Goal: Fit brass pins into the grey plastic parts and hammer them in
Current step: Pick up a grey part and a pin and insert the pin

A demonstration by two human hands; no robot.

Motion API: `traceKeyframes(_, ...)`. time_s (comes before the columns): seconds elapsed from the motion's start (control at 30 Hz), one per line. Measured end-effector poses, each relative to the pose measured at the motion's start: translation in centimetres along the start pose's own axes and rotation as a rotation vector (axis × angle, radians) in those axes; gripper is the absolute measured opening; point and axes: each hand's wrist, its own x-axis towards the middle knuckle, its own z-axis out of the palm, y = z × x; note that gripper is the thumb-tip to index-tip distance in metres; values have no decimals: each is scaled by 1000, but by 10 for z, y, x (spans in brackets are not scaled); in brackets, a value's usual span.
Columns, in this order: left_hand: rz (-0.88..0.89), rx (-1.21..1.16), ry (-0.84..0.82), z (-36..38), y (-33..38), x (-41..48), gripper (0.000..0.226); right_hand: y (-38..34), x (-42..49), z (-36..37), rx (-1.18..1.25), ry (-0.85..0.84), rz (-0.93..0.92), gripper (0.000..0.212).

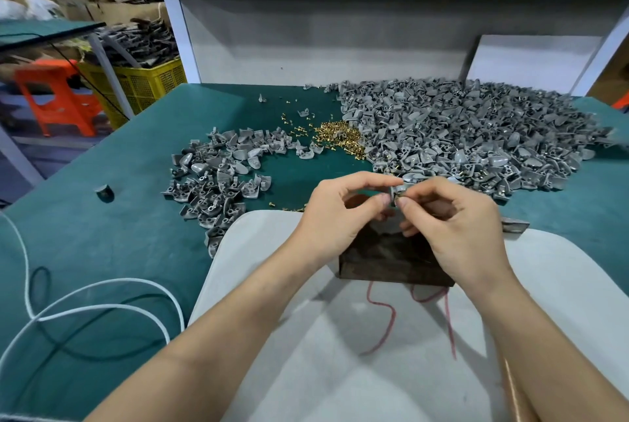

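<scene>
Matt grey plastic parts (459, 135) heaped beside shiny brass pins (337, 137) on a green felt-like mat (102, 234); the dark wood block (391, 261) looks rough and worn.

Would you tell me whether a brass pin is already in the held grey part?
Cannot tell: left hand and right hand pinch the grey part, fingertips hiding its holes.

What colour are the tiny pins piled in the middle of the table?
Shiny gold, like brass. The head view shows the pin pile clearly.

white cable (129, 280) looped on green mat (102, 217), orange stool (56, 94), yellow crate (149, 81) (dark parts piled inside), red thread (394, 314)
</scene>
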Motion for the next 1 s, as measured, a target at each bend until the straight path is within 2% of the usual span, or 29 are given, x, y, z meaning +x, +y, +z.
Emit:
traceKeyframes(0.2,-21,10,-10,0,2,-1,38,-1,0,1,51,-2,0,23)
traceKeyframes(0.4,-72,-126,-10,3,3,-2,30,0,1,0,20,18,3,24)
traceKeyframes(0.67,-104,-157,-11,3,2,-1,26,-1,0,-2,-41,7,-9,21)
traceKeyframes(1.0,-109,-179,-19,3,2,-1,33,-2,0,-4,-177,12,-56,2)
